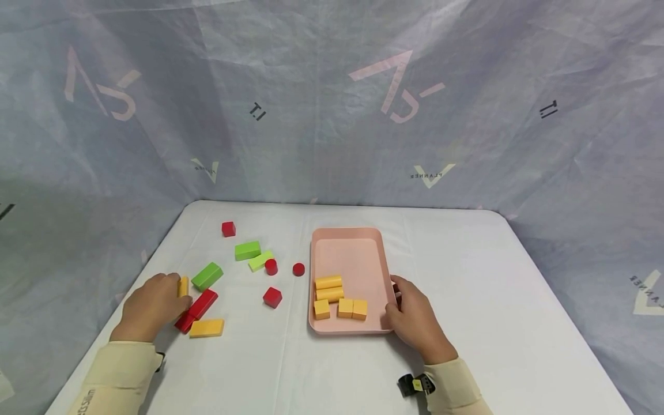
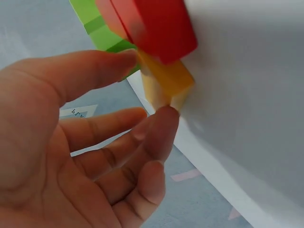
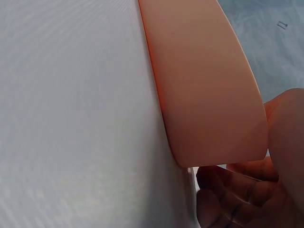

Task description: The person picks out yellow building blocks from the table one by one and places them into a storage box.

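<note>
At the left of the table my left hand (image 1: 150, 305) pinches a yellow block (image 2: 164, 78) between thumb and fingertips. Right beside that block lie red blocks (image 1: 197, 311), with a second yellow block (image 1: 206, 328) just nearer to me. My right hand (image 1: 417, 317) holds the near right corner of a shallow pink tray (image 1: 386, 271), its thumb at the rim and its fingers on the outer side. Inside the tray, toward its near left, are two yellow cylinders (image 1: 329, 288) and three yellow cubes (image 1: 344, 308).
Green blocks (image 1: 207, 276) and a lighter green piece (image 1: 261, 261) lie between the left hand and the tray. Red cubes (image 1: 272, 297) and red round pieces (image 1: 298, 269) are scattered nearby. A printed cloth (image 1: 321, 115) hangs behind the white-covered table (image 1: 456, 259).
</note>
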The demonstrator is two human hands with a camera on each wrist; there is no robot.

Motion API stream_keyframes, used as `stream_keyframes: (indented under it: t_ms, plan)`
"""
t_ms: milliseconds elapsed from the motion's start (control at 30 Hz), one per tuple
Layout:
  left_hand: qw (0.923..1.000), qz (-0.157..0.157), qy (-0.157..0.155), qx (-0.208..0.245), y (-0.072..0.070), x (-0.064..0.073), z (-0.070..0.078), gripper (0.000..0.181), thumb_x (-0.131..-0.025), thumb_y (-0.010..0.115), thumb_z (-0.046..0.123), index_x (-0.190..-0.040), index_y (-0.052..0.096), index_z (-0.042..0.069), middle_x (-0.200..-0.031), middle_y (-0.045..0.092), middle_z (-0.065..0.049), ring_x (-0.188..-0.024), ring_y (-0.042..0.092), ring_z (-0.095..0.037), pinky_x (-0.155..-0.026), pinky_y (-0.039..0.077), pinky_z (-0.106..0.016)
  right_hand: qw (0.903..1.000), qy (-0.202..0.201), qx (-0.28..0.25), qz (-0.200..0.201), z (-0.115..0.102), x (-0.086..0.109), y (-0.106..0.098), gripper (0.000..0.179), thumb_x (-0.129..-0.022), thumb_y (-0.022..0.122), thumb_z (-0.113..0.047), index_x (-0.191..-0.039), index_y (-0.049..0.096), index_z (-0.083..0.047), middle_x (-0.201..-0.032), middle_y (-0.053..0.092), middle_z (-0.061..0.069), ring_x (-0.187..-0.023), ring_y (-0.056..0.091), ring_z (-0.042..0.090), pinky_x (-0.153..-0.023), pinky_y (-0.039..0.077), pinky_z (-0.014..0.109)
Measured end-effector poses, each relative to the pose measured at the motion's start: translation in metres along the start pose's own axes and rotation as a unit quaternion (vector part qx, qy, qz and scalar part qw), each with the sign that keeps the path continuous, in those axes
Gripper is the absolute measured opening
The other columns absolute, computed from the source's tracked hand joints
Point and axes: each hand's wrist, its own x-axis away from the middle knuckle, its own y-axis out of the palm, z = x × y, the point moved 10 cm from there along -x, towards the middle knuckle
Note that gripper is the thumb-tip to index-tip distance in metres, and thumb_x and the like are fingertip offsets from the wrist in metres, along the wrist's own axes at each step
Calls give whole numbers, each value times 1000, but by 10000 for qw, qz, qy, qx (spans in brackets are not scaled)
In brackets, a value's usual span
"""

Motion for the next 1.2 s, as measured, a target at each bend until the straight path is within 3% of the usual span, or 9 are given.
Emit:
stream_keyframes:
  t_ms: [367,667,933,1200]
  plan:
    - [9996,-219,-94,135,7,-1,-5,40,-87,74,22,-107,60,-9,-76,54,-13,-65,52,-25,-55,43,-35,9997,-94,189,90,-2,0,-3,57,-90,57,-9,-147,53,-5,-112,67,6,-83,58,15,-75,50,33]
    - [9996,-163,-82,231,4,0,-5,36,-86,71,17,-107,61,-11,-77,56,-14,-66,52,-26,-56,43,-35,9996,-133,212,126,-4,1,-4,55,-90,58,-9,-145,55,-4,-110,68,6,-81,58,14,-73,49,32]
    - [9992,326,21,225,-13,2,-2,47,-84,77,19,-113,60,-14,-85,62,-21,-68,54,-28,-55,46,-36,9993,-174,260,183,-4,1,-6,54,-89,57,-9,-143,56,-5,-107,68,5,-82,59,14,-73,49,32]
    - [9982,592,66,95,-26,2,7,45,-83,77,20,-111,62,-12,-89,64,-23,-72,56,-30,-60,49,-42,9991,-208,307,195,-5,2,-6,54,-89,58,-11,-143,57,-6,-107,67,3,-82,59,14,-74,50,32]
